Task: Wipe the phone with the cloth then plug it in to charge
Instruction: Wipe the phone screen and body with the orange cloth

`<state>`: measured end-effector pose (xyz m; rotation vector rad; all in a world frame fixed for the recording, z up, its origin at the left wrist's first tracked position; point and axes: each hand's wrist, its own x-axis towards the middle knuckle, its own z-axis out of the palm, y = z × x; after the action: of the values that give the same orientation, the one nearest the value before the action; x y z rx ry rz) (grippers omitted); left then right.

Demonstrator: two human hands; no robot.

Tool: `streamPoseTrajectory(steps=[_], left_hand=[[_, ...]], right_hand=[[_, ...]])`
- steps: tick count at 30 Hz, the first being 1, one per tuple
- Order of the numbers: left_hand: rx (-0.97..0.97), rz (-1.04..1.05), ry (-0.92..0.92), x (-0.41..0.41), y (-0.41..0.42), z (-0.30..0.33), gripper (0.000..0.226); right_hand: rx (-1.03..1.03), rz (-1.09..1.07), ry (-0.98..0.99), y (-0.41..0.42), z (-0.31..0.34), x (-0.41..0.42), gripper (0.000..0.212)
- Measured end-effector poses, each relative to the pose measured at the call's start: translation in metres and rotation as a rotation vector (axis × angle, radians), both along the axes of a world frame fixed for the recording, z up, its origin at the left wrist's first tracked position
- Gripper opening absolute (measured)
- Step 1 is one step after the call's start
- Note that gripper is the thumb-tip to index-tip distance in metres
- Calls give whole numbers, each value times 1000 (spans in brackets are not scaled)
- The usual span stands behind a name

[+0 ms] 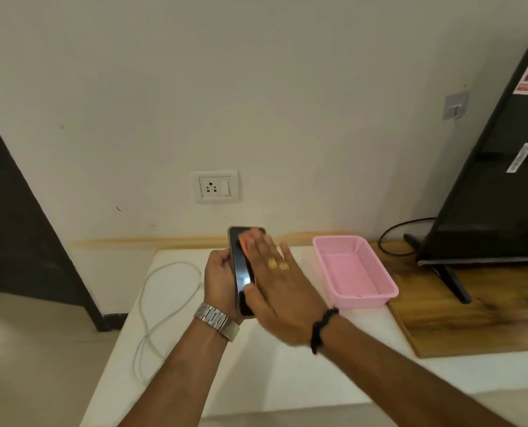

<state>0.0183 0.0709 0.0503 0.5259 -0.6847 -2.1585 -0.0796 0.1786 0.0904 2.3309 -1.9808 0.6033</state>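
cream wall [256, 87] | white table [287, 380] | dark doorway [16, 226]

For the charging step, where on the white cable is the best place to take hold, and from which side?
Probably at the wide loop of the white cable on the white table, left of the left hand gripping the phone. Come from above: the loop lies flat and apart from other things. Neither cable end is plainly visible, so the plug would have to be traced from there.

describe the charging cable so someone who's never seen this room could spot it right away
Start at the wall socket and drop to the white tabletop below it. The cable lies in loose loops along the table's left edge, left of the left hand gripping the phone; it is the only thin white cord there.
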Motion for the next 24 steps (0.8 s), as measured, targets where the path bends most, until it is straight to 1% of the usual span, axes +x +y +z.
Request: streamPoseTrajectory(steps=[2, 3, 4, 5, 7, 8, 9, 11, 12, 13, 15, 16, 17, 18, 19, 20, 21, 23, 24], left_hand=[[-17, 13, 0, 1, -1, 0, 51], [-22, 5, -21, -1, 3, 0, 55], [-22, -12, -41, -5, 10, -2, 54], [-24, -22, -58, -9, 15, -5, 48], [-6, -23, -69, -10, 19, -3, 24], [10, -4, -58, -8, 18, -3, 20], [22, 14, -40, -7, 15, -4, 22], [42, 34, -5, -8, 13, -4, 40], [44, 28, -5, -10, 16, -5, 44], [31, 21, -13, -11, 19, -6, 42], [4, 8, -28, -13, 20, -5, 23], [21, 15, -8, -12, 18, -6, 21], [35, 24, 10, -11, 16, -8, 28], [42, 27, 20, -11, 14, -10, 40], [43, 29, 5, -11, 14, -11, 48], [41, 24, -3, -12, 17, -13, 49], [33, 19, -7, -12, 20, -14, 44], [24, 29, -7, -12, 20, -13, 27], [33, 37, 14, -9, 17, -11, 25]], right_hand=[[3, 56, -18, 17, -18, 17, 75], [-10, 74, -14, 12, -19, 16, 75], [-19, 68, -2, 1, -12, 10, 74], [-9, 37, 13, -9, -2, 2, 73], [13, -22, 17, -15, 10, -14, 74], [10, -29, 9, -10, 7, -15, 75], [12, -17, -3, 0, -2, -10, 76], [22, 47, -34, 17, -16, 6, 77], [15, 66, -33, 14, -17, 5, 77], [4, 61, -13, 7, -13, 0, 77], [7, 11, 35, -3, 0, -12, 77], [9, -1, 40, -1, -1, -14, 78], [13, 5, 17, 5, -4, -11, 78], [23, 22, -9, 10, -9, -4, 78], [31, 49, -21, 13, -11, 1, 77], [34, 65, -11, 11, -10, 0, 76], [20, 59, 14, 5, -7, -4, 76], [5, 17, 52, 0, 0, -15, 76], [9, 6, 47, 4, -2, -16, 77]])
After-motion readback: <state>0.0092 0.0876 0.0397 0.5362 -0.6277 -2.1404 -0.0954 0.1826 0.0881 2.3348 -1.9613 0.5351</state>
